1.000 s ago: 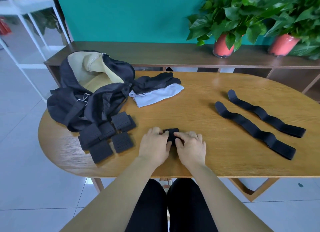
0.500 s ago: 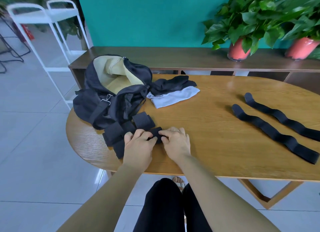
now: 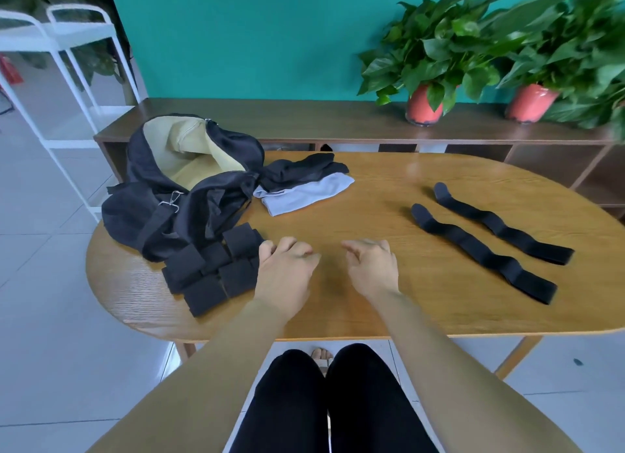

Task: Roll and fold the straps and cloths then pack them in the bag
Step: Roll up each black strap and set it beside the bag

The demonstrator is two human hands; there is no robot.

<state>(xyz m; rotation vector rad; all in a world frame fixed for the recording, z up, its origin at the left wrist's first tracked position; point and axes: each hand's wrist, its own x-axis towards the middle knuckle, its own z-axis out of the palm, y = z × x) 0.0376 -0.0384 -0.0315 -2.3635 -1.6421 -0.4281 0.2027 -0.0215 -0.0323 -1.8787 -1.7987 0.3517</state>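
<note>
Left hand (image 3: 284, 270), empty with relaxed fingers, hovers just beside the rolled straps (image 3: 209, 270); right hand (image 3: 372, 266), likewise empty, hovers left of two flat straps (image 3: 483, 253)

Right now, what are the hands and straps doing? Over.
Hands open and empty: left hand, right hand. Pile of rolled straps beside the bag; two long straps lie flat, unrolled. Nothing blocking the way to them.

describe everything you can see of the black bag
The bag is soft black fabric, slumped at the left end of the table, mouth open and showing pale yellow lining. A silver clip on a webbing strap lies across its front. Against its near edge lie rolled straps; folded cloths touch its right side.
</note>
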